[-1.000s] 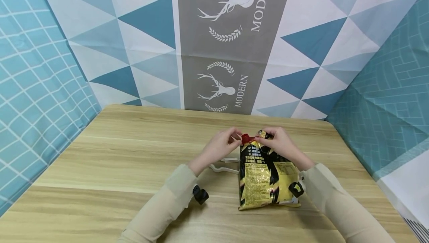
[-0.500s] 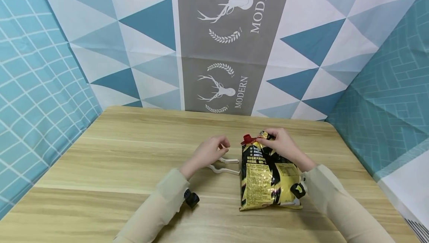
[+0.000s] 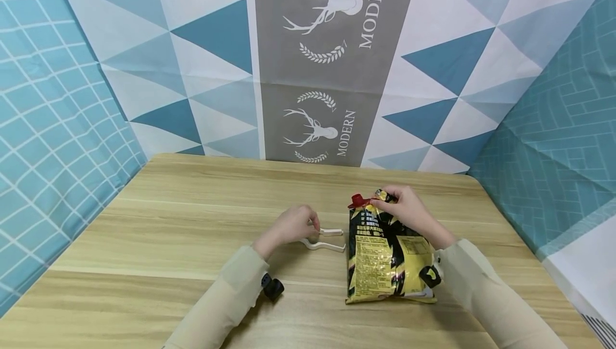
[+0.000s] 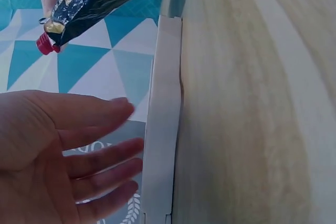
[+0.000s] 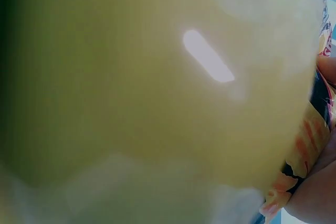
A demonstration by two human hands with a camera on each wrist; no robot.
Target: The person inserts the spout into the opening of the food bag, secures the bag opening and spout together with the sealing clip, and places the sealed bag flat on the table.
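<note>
A black and yellow snack bag (image 3: 371,263) stands on the wooden table, right of the middle. Along its top edge sits a red piece with a short round spout (image 3: 357,200), also visible at the bag's corner in the left wrist view. My right hand (image 3: 403,207) pinches the bag's top right corner. To the left lie slim white plastic strips (image 3: 331,232), like parts of a bag clip. My left hand (image 3: 294,225) is beside them, fingertips close to the strips' left end. In the left wrist view its fingers point at a white strip (image 4: 164,119), thumb apart from them.
The wooden table (image 3: 168,242) reaches back to a patterned cloth wall (image 3: 308,71). Blue tiled cloths hang at both sides. The bag's yellow surface (image 5: 131,93) fills most of the right wrist view.
My left hand has let go of the bag's red piece and moved left and down to the white strips. The right hand has kept its pinch while the bag shifted slightly right.
</note>
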